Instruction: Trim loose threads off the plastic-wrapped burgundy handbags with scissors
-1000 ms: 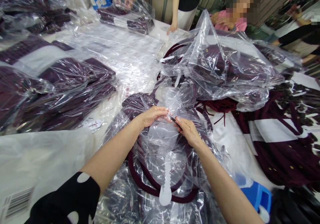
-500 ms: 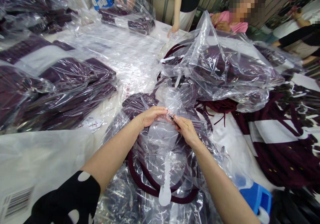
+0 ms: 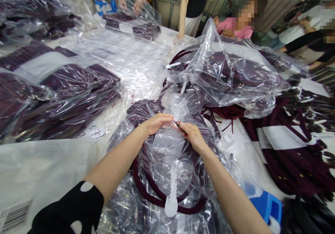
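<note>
Before me lies a clear plastic bag (image 3: 167, 141), with maroon cord handles (image 3: 142, 192) and a white toothed tag (image 3: 171, 195) showing through it. The fingertips of my left hand (image 3: 158, 122) are closed in a pinch on the bunched plastic near its middle. My right hand (image 3: 192, 134) is closed around a thin dark tool (image 3: 180, 126), whose tip points at the left fingertips. What kind of tool it is cannot be made out, as the fingers cover most of it. Both hands nearly meet above the bag.
Plastic-wrapped maroon bundles (image 3: 65, 84) are stacked at left, with another wrapped pile (image 3: 227, 66) at back right. Unwrapped maroon goods with a white band (image 3: 282, 138) lie at right, near a blue plastic object (image 3: 267, 208). Across the table, a person's hands (image 3: 137, 5) handle a bag.
My hands stay together at the same spot on the plastic, with the dark tool still in the right one. The view has shifted slightly.
</note>
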`<action>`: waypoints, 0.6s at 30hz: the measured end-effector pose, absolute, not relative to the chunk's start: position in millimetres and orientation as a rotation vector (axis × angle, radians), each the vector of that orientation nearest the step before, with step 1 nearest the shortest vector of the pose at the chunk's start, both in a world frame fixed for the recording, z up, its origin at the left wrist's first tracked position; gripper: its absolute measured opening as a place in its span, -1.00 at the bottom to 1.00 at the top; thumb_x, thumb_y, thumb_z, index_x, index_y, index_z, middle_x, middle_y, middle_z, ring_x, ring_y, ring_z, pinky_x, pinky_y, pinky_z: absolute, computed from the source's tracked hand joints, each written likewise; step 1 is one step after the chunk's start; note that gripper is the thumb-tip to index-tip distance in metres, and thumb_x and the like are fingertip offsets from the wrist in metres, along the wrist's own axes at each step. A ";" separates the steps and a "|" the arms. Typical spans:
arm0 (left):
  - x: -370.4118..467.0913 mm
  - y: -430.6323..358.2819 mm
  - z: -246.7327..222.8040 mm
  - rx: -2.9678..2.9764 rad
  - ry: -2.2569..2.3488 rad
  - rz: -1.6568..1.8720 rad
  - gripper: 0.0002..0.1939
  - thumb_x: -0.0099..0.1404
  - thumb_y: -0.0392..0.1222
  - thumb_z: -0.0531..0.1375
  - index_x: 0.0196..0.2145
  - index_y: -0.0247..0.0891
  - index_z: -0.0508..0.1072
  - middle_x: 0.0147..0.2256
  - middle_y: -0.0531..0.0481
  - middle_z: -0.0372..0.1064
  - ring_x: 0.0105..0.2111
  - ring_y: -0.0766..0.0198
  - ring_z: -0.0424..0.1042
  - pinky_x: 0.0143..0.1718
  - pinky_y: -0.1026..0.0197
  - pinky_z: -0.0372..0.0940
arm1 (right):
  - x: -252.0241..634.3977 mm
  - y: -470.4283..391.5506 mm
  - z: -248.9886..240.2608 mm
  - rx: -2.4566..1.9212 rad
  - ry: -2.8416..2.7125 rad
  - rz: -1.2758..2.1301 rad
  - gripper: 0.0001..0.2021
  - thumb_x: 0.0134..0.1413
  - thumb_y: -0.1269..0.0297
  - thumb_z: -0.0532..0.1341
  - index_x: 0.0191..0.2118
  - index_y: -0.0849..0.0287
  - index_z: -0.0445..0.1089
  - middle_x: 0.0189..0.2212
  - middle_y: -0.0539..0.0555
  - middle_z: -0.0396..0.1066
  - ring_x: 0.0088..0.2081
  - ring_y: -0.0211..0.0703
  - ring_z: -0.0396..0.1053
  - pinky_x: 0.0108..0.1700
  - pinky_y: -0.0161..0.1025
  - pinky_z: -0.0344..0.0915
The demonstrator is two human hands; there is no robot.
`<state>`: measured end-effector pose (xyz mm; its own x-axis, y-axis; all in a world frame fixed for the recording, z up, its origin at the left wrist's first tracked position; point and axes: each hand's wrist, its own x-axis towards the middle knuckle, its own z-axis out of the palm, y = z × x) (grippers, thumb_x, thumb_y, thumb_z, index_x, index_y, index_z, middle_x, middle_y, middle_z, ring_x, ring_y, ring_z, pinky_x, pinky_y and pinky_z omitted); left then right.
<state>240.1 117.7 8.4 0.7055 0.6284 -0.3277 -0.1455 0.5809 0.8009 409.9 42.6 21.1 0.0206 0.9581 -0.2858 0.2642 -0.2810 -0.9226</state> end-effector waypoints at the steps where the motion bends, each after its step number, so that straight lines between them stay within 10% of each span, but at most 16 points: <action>1: 239.8 117.6 8.0 0.831 0.647 0.486 -0.65 -0.07 -0.05 0.33 -0.40 -0.40 0.49 -0.43 -0.13 0.46 -0.39 0.22 0.43 -0.31 0.25 0.23 | 410.5 42.9 22.0 -1.618 -1.269 1.306 -0.59 0.06 -0.06 0.07 -0.56 0.17 0.33 -0.70 -0.08 0.11 -0.63 -0.34 0.00 -0.57 -0.35 -0.09; 18: 239.1 114.6 3.8 0.855 0.652 0.481 -0.65 -0.04 -0.05 0.31 -0.42 -0.44 0.48 -0.46 -0.14 0.47 -0.43 0.23 0.43 -0.30 0.24 0.25 | 413.8 40.1 22.5 -1.692 -1.308 1.347 -0.54 0.04 -0.12 0.03 -0.53 0.21 0.33 -0.71 -0.08 0.12 -0.66 -0.36 0.00 -0.59 -0.35 -0.07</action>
